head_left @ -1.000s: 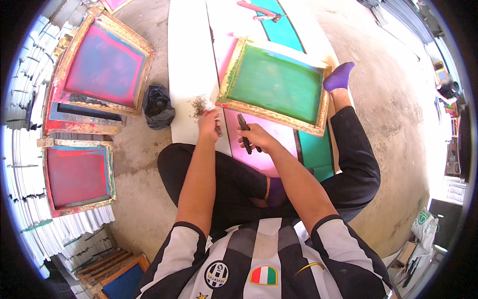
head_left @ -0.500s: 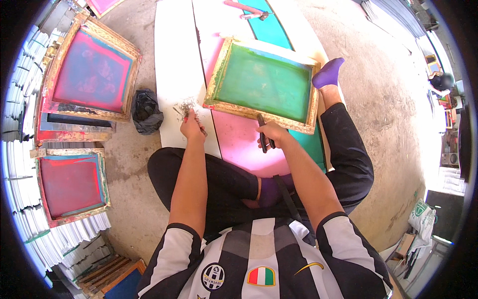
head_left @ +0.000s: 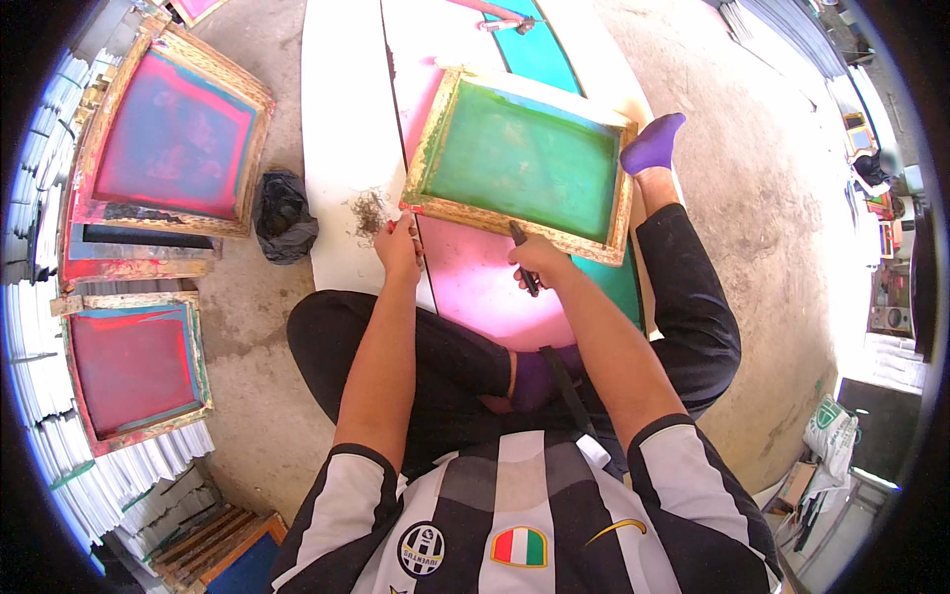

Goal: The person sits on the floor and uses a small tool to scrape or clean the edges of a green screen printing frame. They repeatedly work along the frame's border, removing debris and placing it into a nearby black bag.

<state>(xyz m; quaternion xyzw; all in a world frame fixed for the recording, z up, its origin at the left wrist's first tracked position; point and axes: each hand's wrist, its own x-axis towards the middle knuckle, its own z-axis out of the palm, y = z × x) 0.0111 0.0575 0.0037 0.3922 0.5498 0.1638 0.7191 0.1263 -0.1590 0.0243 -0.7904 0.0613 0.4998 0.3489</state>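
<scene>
Nearest now, the bent leg in black trousers lies below the left forearm, and beyond it the two hands are gathered by the near side of the work. The right hand is curled around a black-handled tool, pliers by the look of it; a second ago its handles stood spread, and now they sit close together, so the grip has narrowed. Its upper end overlaps the near rail of the green screen, though I cannot tell whether it touches.

More has changed on the other side: the left hand has come away from over the pile of dark bits and sits at the screen's near left corner, fingers drawn in on a small red and dark object, too small to name. The pile thus lies uncovered, and the work seems to centre on the frame's near edge instead.

The screen itself rests in its wooden frame on the white, pink and teal surface, with a foot in a purple sock just beside its right end. Left of the pile sits a black plastic bag; farthest off, a long reddish tool lies at the surface's far end.
</scene>
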